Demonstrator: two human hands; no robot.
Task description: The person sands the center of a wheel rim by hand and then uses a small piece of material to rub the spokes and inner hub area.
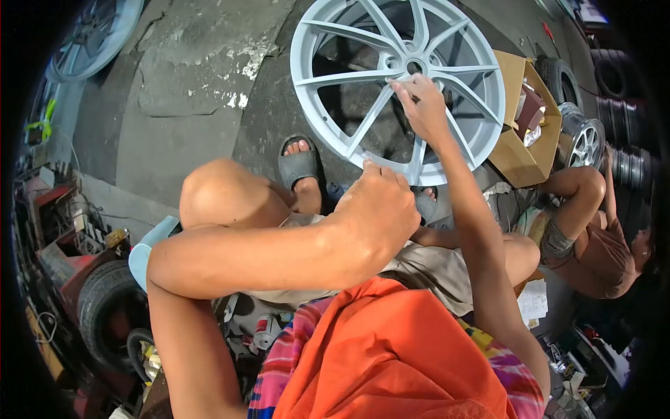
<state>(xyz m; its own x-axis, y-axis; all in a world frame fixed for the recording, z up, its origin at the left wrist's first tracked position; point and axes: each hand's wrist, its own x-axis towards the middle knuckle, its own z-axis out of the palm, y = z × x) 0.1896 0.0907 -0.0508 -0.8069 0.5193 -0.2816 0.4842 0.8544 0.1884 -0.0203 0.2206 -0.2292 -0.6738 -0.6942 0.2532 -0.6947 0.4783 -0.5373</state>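
Note:
A pale grey-blue alloy wheel rim (495, 105) with several thin spokes is in front of me at the top of the head view. My right hand (422, 108) reaches over its spokes, just below the centre hole. The thumb and fingers are pinched together there, and whatever is between them is too small to name. Nearer to me, my left hand (380, 202) is closed by the rim's lower edge. Its back faces the camera and hides most of the fingers, so what it grips, if anything, does not show.
An open cardboard box (520, 150) stands right of the wheel rim. Farther right, another person (600, 258) sits near a silver wheel (586, 143) and stacked rims. A tyre (108, 300) and cluttered red shelving (59, 251) are at left. Another pale rim (105, 42) is at upper left.

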